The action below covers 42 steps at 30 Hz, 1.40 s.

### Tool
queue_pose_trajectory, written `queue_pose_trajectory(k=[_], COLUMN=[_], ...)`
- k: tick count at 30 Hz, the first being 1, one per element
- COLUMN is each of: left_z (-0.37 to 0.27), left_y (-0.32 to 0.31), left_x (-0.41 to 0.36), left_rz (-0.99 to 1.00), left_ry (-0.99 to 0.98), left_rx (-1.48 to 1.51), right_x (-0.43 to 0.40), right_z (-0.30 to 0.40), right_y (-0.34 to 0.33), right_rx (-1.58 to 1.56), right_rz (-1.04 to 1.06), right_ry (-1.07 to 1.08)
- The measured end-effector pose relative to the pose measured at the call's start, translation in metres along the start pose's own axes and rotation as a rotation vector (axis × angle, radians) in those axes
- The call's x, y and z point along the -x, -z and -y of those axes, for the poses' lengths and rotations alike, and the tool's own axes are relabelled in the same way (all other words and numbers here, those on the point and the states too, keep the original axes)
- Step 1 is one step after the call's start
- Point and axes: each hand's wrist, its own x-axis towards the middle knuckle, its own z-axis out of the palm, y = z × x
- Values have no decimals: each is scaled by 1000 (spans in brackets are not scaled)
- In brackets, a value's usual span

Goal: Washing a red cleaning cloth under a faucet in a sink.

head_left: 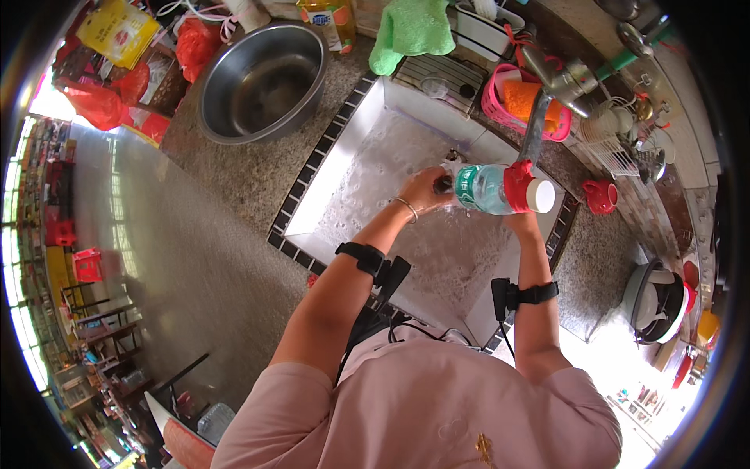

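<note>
A plastic bottle with a green label (483,187) hangs at the end of the metal faucet spout (534,126), tied on with red plastic (518,186). Its white cap (540,196) faces right. Water splashes near the bottle's left end, beside my left hand (423,189). Those fingers curl around a small dark object (443,184), too covered to identify. Most of my right hand (518,221) is hidden beneath the bottle, so its grip cannot be seen. Both hands are over a white sink (302,227) holding cloudy, foamy water (381,158).
A large metal basin (263,82) stands on the stone counter left of the sink. Behind the sink are a green cloth (413,32) and a pink basket (498,97) with an orange cloth (523,99). A red mug (599,196) sits to the right.
</note>
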Motion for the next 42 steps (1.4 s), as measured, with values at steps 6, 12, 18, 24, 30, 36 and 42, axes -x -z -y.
queue_pose_trajectory(k=[6, 12, 18, 24, 30, 36, 42], left_z=[3, -7, -31, -34, -36, 21, 34], left_y=[-35, -14, -6, 36, 71, 41, -37], left_x=[-11, -18, -3, 8, 9, 14, 4], left_rz=[23, -408, -302, -248, -152, -355, 194], left_ry=[-28, 10, 14, 78, 96, 328, 843], left_rx=[375, -183, 517, 458, 318, 207, 1695], right_x=[13, -7, 4, -31, -19, -38, -40], right_z=[-13, 9, 13, 40, 50, 48, 77], right_y=[-24, 13, -21, -13, -32, 1, 20], right_rx=[-956, -1295, -1703, -1800, -1001, -1293, -1413], right_rz=[-206, -245, -252, -136, -48, -47, 81], right_ry=[-385, -698, -734, -493, -306, -446, -572])
